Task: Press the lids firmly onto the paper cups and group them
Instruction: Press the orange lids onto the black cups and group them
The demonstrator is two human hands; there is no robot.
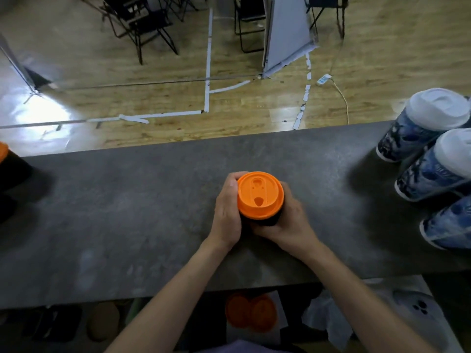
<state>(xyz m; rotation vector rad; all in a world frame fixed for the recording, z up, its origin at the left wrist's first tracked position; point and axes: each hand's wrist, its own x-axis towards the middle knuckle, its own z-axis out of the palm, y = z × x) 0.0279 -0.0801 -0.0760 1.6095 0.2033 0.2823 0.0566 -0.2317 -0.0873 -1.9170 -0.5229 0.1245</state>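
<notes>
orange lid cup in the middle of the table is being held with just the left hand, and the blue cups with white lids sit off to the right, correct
Not quite: the head view shows both hands on it. The left hand and the right hand wrap the dark cup with the orange lid. The rest holds: the blue cups with white lids sit at the table's right end.

The orange lid (260,194) at the centre looks like smooth moulded plastic with a dull sheen, sitting on a dark, matt cup (265,221). The table (127,212) beneath is a grey, stone-like top, mottled and matt. At three o'clock, the white lids (438,108) look like smooth plastic over blue printed paper cups (405,138), and at twelve o'clock the wood-grain floor (153,98) shines glossy.
</notes>
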